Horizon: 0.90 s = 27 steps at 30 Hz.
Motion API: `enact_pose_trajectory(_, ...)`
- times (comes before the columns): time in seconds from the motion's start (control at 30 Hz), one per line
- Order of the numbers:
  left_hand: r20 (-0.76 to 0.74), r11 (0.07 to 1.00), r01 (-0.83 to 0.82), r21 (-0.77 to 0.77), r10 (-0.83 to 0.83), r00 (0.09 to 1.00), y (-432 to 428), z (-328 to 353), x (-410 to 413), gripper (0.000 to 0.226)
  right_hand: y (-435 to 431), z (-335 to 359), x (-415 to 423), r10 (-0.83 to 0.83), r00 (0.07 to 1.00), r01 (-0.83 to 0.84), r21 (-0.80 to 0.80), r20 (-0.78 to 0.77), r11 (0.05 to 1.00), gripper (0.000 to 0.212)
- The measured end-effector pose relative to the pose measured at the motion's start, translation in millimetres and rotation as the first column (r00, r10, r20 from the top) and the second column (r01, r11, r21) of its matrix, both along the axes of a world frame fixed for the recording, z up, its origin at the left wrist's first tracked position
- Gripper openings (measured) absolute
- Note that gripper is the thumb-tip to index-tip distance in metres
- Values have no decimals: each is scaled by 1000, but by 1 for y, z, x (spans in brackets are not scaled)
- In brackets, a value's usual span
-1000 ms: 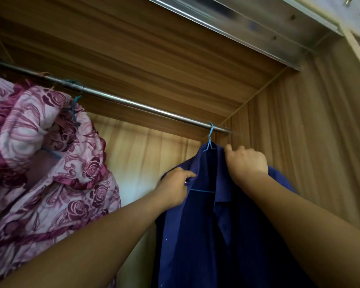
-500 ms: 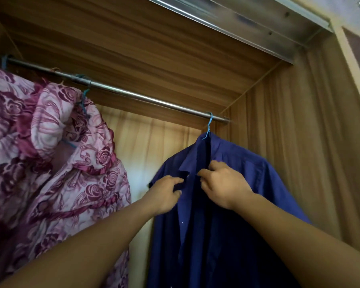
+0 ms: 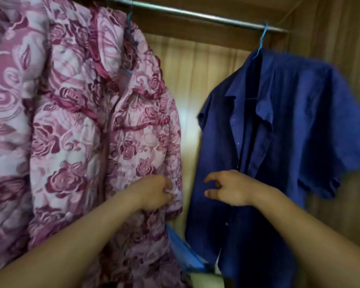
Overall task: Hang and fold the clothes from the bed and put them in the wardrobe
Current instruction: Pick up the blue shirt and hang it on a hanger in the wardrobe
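A dark blue short-sleeved shirt [image 3: 289, 125] hangs on a light blue wire hanger [image 3: 261, 41] at the right end of the metal wardrobe rail [image 3: 195, 15]. To its left hangs a pink quilted jacket with a rose pattern [image 3: 116, 138]. My left hand [image 3: 154, 192] grips the right edge of the pink jacket at waist height. Hovering in front of the blue shirt's lower left panel, my right hand [image 3: 229, 188] has loosely curled fingers and holds nothing.
Another pink-and-white patterned quilted garment [image 3: 8, 121] fills the far left. The wooden side wall [image 3: 341, 34] of the wardrobe stands close on the right, the wooden back panel [image 3: 191, 80] shows between the garments. A blue object [image 3: 185, 252] lies low between them.
Both hands have left the blue shirt's collar and dropped lower. My left hand moved left onto the pink jacket. The view has tilted down and the hanging clothes appear closer.
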<state>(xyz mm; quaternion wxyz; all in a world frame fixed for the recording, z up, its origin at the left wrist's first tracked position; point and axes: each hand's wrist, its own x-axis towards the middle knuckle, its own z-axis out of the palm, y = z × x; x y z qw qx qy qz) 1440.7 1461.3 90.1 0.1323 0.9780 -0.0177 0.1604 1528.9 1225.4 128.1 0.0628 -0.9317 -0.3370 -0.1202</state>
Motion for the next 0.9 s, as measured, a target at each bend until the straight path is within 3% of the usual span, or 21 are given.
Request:
enact_pose_trajectory(0.1, -92, 993, -112, -29, 109, 990, 10, -26, -39, 23, 9, -29, -9, 88, 994, -89, -6, -61, 996, 61)
enact_pose_trajectory(0.27, -93, 960, -260, -101, 251, 964, 6, -83, -120, 16, 29, -87, -35, 286, 947, -286, 20, -147, 958, 50)
enact_pose_trajectory(0.43, -227, 907, -421, -20, 406, 885, -7, -151, -200, 28, 55, -158, -73, 399, 856, -420, 7, -328, 908, 63)
enact_pose_trajectory(0.67, -200, 737, -675, 20, 665, 720, 15, -178, -298, 42, 99, -191, -140, 563, 752, -589, 33, -341, 807, 52)
enact_pose_trajectory(0.9, -98, 586, -811, -10, 806, 584, 61, -177, -352, 41, 160, -179, -193, 673, 714, -676, 61, -196, 735, 57)
